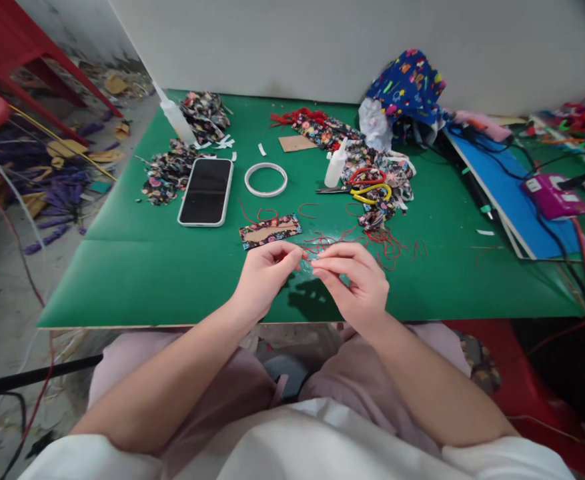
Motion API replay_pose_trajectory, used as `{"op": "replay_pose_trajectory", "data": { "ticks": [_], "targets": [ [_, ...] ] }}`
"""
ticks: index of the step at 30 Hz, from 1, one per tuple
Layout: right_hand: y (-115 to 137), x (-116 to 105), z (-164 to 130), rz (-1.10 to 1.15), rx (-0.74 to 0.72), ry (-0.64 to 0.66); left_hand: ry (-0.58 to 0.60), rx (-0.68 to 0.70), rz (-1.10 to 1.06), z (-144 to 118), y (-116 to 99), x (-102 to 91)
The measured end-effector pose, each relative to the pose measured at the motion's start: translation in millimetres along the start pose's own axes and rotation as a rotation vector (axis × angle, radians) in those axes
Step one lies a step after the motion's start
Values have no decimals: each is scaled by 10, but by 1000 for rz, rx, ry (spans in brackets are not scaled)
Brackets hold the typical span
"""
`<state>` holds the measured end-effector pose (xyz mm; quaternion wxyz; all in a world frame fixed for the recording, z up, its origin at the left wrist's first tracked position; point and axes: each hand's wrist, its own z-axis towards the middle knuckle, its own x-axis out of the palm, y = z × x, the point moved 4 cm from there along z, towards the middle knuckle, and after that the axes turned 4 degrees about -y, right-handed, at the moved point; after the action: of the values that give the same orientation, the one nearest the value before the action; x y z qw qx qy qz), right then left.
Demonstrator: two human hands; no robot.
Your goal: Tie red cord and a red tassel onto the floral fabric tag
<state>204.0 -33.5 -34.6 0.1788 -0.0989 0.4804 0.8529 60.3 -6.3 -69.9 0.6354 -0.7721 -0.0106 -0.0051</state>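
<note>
My left hand [265,277] and my right hand [357,283] meet above the near edge of the green table [137,280]. Their fingertips pinch a small thin piece of red thread [308,265] between them; it is too small to see clearly. Just beyond the fingers lies a flat floral fabric strip with a brown card centre [270,231]. Loose red threads [372,241] are scattered to the right of it.
A phone [206,191] lies face up at centre left, with a white tape ring [265,179] beside it. Two glue bottles [335,165], scissors [367,189], floral fabric scraps [169,170], a blue fabric bundle [407,90] and a blue board with a pink device [555,195] stand farther back.
</note>
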Motion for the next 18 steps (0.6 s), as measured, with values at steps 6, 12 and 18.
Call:
{"op": "replay_pose_trajectory", "data": {
  "ticks": [6, 12, 18],
  "targets": [
    [-8, -72, 53, 1, 1, -17, 174, 83, 107, -49, -54, 67],
    [-192, -74, 165, 68, 226, 124, 300, 143, 214, -101, -105, 105],
    [-338, 54, 135, 162, 467, 325, 304, 83, 162, -111, -97, 98]
  ]
}}
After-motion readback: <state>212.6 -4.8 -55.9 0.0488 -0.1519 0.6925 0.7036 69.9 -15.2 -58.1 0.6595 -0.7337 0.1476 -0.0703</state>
